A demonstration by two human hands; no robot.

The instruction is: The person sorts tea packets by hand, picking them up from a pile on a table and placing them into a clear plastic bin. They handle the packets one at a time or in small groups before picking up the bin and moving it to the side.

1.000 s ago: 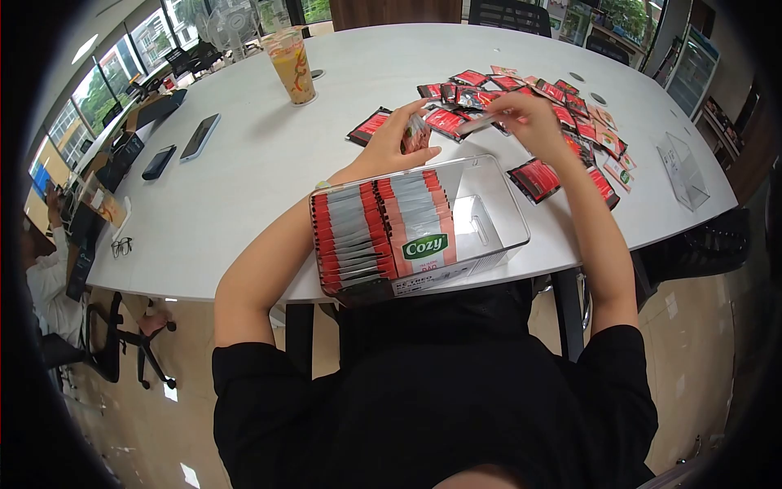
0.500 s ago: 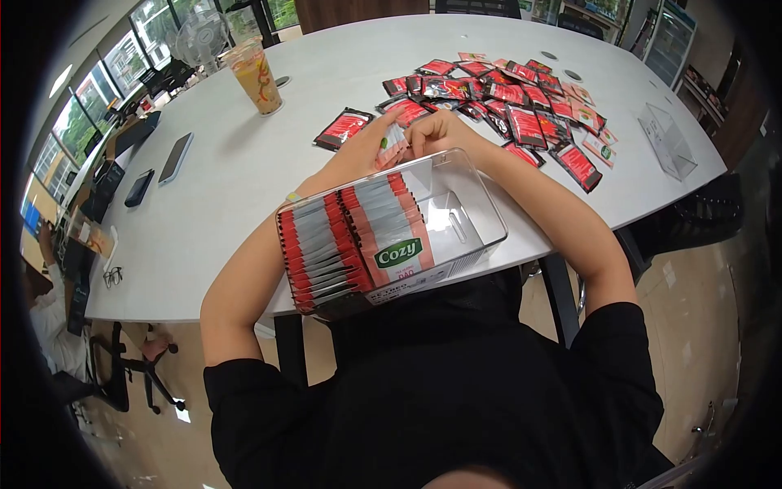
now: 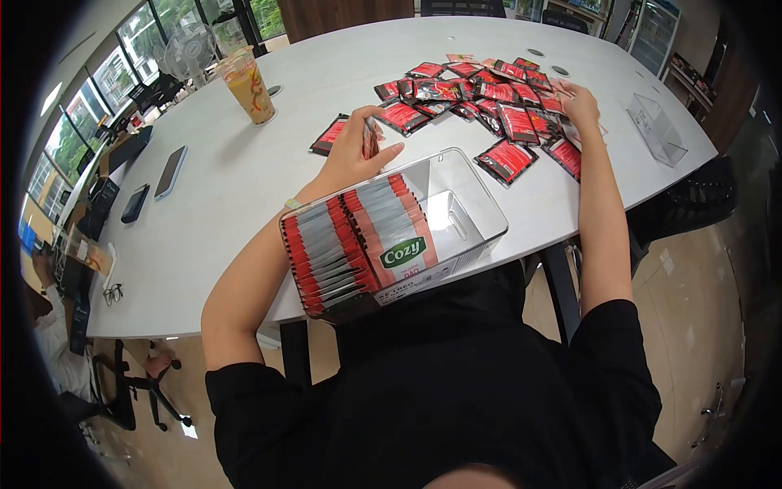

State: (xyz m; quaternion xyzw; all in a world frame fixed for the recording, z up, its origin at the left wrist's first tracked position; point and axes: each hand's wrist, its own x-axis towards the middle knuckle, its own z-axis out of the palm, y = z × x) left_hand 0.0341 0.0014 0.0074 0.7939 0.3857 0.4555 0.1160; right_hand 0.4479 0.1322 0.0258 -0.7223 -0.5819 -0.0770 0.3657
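Sachets point(image 3: 493, 96) lie in a loose, overlapping heap on the table point(image 3: 236, 187), beyond the box point(image 3: 450, 218); most are red with black edges, and a few at the heap's right side are pale pink. Your left arm is bent, elbow out to the side, with the forearm running forward along the left of the box. Your left hand point(image 3: 358, 148) is just past the box's far rim, fingers curled round a small bundle point(image 3: 371, 140) held on edge, thumb stretched out to the right. One loose packet point(image 3: 329, 135) lies just beside that hand.

Your right arm reaches forward on the other side of the box, nearly straight, the wrist angled so that the fingers point away and to the left. Your right hand point(image 3: 580, 107) is at the heap's right edge, fingertips down among the pink packets; whether they pinch one or only touch it cannot be told.

In the box, a red row point(image 3: 330, 259) and a pink row point(image 3: 389, 224) stand upright side by side, to the left of a bare section.
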